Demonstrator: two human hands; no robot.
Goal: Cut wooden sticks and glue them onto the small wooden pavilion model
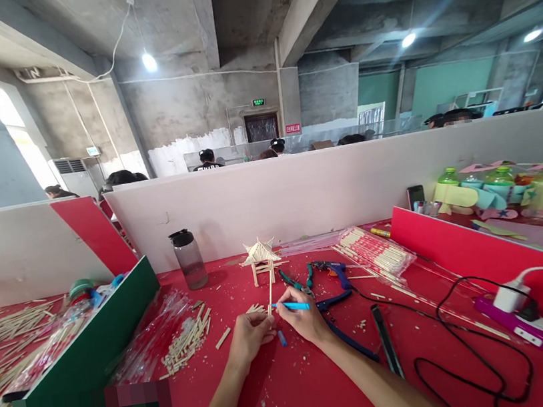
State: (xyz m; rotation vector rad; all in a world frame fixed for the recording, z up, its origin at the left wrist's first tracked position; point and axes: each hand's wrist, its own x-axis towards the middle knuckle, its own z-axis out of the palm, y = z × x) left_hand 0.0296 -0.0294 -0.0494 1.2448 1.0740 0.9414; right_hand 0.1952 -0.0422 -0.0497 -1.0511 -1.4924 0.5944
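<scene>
My left hand [252, 333] pinches the lower end of a thin wooden stick [270, 291], which stands nearly upright in front of me. Held in my right hand [301, 316] is a blue pen [293, 305], its tip at the stick just above my left fingers. A blue pen cap [282, 338] lies on the red table below my hands. Just beyond them stands a small pavilion model [261, 259] built of wooden sticks, with a pointed roof. Short cut stick pieces [190, 341] are heaped to the left of my left hand.
Pliers [303, 281], a glue gun [328, 266] with a black cable, and a black utility knife [387, 342] lie at right. A bag of sticks [377, 252] and purple power strip [526, 326] are farther right. A water bottle [188, 259] stands by the white partition [261, 198].
</scene>
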